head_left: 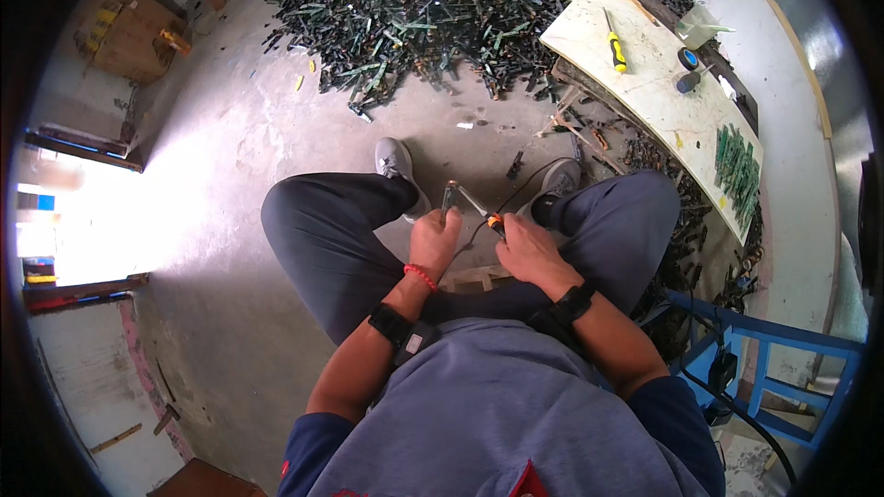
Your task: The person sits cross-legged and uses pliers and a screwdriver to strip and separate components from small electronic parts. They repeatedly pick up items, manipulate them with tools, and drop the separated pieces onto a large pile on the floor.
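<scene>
Between my knees, my left hand is closed on a small narrow dark-and-metallic piece, its tip pointing up and away from me. My right hand grips a tool with an orange-and-black handle. Its silver shaft slants up to the left, and the tip meets or nearly meets the top of the small piece. Whether they touch is too small to tell. A thin dark cable passes close by the tool; I cannot make out if it is attached.
A large heap of dark and green strips covers the floor ahead. On the right, a pale board bears a yellow screwdriver, a blue-and-black roll and a pile of green strips. A blue frame stands at lower right.
</scene>
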A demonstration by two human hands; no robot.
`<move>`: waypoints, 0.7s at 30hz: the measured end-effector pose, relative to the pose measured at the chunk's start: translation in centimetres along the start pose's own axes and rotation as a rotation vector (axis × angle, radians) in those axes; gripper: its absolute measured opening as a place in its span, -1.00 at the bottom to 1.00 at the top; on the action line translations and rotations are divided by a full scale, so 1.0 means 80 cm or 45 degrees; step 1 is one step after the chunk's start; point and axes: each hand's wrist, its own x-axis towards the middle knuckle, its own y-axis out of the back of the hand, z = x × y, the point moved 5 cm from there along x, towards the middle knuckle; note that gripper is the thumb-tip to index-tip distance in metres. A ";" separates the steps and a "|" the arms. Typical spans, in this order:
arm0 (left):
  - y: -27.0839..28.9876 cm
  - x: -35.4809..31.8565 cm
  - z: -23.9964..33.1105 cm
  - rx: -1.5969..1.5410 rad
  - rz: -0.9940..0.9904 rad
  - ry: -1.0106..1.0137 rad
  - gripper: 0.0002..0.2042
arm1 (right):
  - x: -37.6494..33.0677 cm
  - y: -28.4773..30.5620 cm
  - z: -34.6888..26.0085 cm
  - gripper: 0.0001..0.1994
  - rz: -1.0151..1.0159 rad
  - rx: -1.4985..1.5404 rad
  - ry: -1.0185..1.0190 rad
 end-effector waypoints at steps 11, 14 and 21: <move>0.000 -0.001 0.006 0.178 0.041 -0.006 -0.60 | 0.000 0.001 -0.004 -0.74 0.057 -0.092 -0.016; 0.001 -0.002 0.011 0.198 0.045 -0.003 -0.60 | -0.001 0.001 -0.006 -0.74 0.084 -0.107 -0.009; 0.000 -0.002 0.009 0.217 0.034 0.018 -0.59 | -0.003 0.005 -0.011 -0.74 0.095 -0.125 -0.030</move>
